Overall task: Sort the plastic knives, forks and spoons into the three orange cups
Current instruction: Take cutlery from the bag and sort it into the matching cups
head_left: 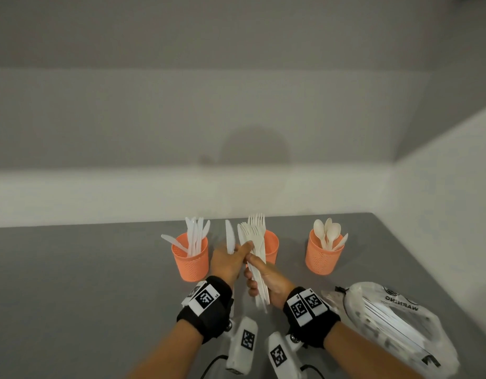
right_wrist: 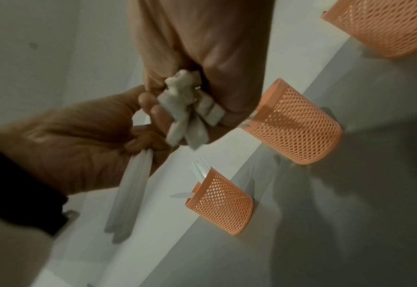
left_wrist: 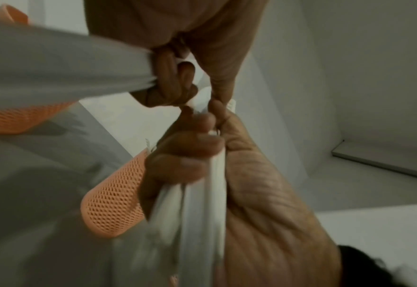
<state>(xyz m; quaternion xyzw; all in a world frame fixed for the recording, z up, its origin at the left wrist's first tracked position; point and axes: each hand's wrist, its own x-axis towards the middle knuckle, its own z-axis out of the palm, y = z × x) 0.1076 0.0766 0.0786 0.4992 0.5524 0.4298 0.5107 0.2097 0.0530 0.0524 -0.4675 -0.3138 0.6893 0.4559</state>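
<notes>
While gripping a bundle of white forks (head_left: pixel 254 242) upright, tines up, right hand (head_left: pixel 266 280) curled round the handles just in front of the middle orange cup (head_left: pixel 272 246). Left hand (head_left: pixel 227 262) touching the right, fingers closed on white knives (head_left: pixel 230 236), one blade plainly showing. Three orange mesh cups in a row near the table's (head_left: pixel 72 283) far edge, against the wall: left cup (head_left: pixel 190 259) with about six knives, one leaning out over the rim; middle cup with forks, count hidden behind the bundle; right cup (head_left: pixel 322 257) with about five spoons (head_left: pixel 329 232). Wide bare table toward the left edge; gaps between cups. One plastic bag (head_left: pixel 395 321) of more cutlery by the right edge, beside the right wrist.
</notes>
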